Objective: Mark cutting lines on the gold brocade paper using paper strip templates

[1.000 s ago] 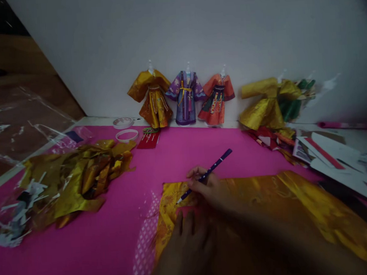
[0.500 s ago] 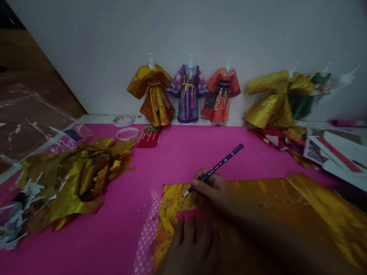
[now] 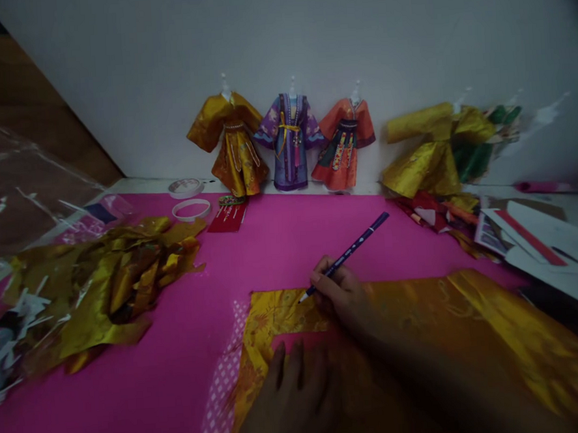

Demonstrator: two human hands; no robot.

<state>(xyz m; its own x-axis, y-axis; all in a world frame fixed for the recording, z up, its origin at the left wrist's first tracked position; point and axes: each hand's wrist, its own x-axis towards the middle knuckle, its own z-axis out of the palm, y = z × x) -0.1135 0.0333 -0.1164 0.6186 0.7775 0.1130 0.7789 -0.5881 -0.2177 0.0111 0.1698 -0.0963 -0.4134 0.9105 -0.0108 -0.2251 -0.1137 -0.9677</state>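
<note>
A sheet of golden patterned fabric [image 3: 472, 323] lies flat on the pink mat [image 3: 189, 353] in front of me. My right hand [image 3: 345, 295] grips a dark purple pencil [image 3: 350, 252], whose tip touches the fabric near its upper left part. My left hand [image 3: 295, 405] lies flat, fingers spread, pressing on a pink piece [image 3: 296, 340] that sits on the fabric.
A heap of golden scraps [image 3: 101, 280] and clear plastic lies at the left. Small paper robes on stands [image 3: 284, 145] line the white wall, with two tape rolls [image 3: 190, 209] and a red card [image 3: 228, 217] nearby. Papers and cards [image 3: 530, 237] are piled at the right.
My right hand has slid the pencil tip to the right along the fabric. The left hand stays pressed down. The view has shifted slightly.
</note>
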